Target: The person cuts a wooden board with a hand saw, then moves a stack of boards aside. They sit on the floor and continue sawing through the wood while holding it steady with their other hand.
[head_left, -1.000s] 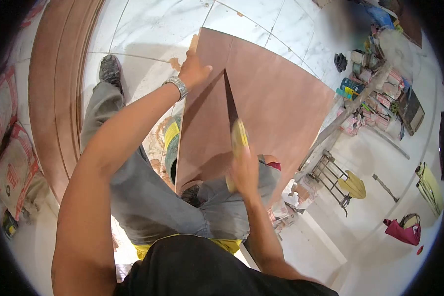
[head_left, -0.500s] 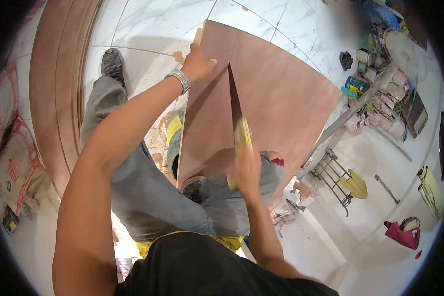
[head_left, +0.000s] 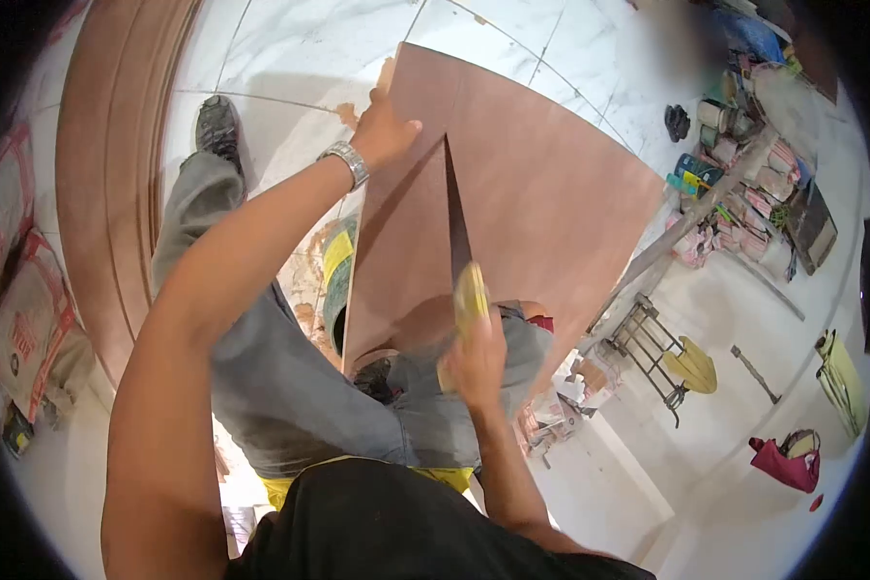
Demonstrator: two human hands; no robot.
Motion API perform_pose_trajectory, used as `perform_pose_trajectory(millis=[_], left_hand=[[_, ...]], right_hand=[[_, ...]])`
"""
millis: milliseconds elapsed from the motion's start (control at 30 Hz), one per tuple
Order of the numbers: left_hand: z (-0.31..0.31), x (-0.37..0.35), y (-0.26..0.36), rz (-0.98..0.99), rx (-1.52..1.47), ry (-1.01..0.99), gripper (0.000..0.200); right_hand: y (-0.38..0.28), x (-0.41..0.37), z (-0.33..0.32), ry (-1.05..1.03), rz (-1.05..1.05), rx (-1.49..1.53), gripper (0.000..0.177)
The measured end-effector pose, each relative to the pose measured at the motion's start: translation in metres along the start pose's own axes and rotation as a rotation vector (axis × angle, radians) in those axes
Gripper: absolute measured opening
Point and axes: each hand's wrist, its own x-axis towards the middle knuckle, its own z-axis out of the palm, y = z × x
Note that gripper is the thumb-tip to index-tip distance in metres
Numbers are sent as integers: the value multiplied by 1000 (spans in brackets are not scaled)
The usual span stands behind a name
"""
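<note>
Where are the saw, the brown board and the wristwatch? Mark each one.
saw (head_left: 454, 217): head view, on its dark blade.
brown board (head_left: 551, 193): head view, on its flat face.
wristwatch (head_left: 346, 164): head view, on its metal band.

A building site indoors: cement sacks (head_left: 24, 319) against the wall, cans (head_left: 720, 116) (paint, perhaps) cluttering the marble floor (head_left: 290, 48).

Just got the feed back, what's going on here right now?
A person is cutting a brown sheet with a handsaw. The right hand grips the saw's yellow handle, and the blade stands in a cut that runs part way up the sheet. The left hand, with a wristwatch, holds the sheet's left part near its far edge. The near end of the sheet seems to lie over the person's bent knee. Tins and a stool stand off to the right.
</note>
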Motion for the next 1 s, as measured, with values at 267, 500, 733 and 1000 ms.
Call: perform_pose_trajectory(millis=[267,500,733,1000], left_hand=[[-1,6,-5,2,40,15,80],[0,1,-4,-7,29,21,63],[1,6,-8,8,15,24,64],[2,7,-6,-4,63,26,78]], right_hand=[[13,206,81,199,286,597,42],[21,177,63,77,217,392,45],[0,13,-21,-9,185,355,44],[19,206,63,46,240,454,49]])
